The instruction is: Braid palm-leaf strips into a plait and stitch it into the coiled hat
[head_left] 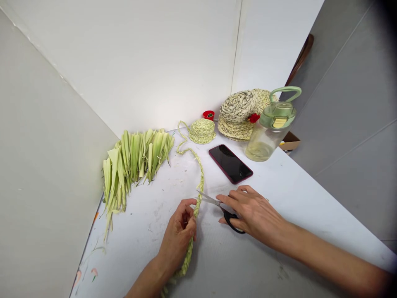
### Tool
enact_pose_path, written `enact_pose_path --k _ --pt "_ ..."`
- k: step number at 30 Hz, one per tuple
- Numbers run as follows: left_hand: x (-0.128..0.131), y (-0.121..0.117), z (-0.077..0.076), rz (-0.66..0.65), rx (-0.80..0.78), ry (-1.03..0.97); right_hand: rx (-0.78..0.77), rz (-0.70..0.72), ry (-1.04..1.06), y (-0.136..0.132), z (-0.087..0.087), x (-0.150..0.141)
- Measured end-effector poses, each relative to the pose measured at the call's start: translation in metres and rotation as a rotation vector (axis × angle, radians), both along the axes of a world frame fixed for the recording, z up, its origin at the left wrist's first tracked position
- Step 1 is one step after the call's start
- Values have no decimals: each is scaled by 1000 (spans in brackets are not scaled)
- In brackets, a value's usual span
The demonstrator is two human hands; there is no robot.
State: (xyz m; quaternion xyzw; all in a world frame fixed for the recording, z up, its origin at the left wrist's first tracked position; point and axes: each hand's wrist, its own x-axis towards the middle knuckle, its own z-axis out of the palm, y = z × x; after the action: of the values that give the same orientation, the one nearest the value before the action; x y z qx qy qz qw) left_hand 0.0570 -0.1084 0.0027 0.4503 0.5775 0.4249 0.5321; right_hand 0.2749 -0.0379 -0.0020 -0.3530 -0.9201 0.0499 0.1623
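Note:
My left hand (177, 236) grips a pale green plaited palm-leaf braid (201, 178) low on the table. The braid runs up past the scissors to a small coiled braid (202, 131). My right hand (252, 212) holds a pair of scissors (215, 202) with black handles, and their steel blades point left, touching or almost touching the braid just above my left hand. Left of the braid lies a bunch of cut green leaf strips (133, 165). The braid's lower end runs out of view at the bottom edge.
A phone (231, 164) in a maroon case lies on the white table (149, 252) beyond my right hand. Further back stand a plastic water bottle (272, 130), a woven straw hat (245, 114), a red cup (209, 115) and a cardboard box (290, 141). White walls border the table.

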Motion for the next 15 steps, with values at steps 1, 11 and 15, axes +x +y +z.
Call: enact_pose_path --k 1,11,15 --pt "0 0 0 -4 -6 8 -25 -2 -9 0 1 0" --pt "-3 1 -4 -22 -1 3 141 37 -53 3 -8 2" --pt "-7 1 -2 -64 -60 -279 72 109 -59 -1 -7 -1"
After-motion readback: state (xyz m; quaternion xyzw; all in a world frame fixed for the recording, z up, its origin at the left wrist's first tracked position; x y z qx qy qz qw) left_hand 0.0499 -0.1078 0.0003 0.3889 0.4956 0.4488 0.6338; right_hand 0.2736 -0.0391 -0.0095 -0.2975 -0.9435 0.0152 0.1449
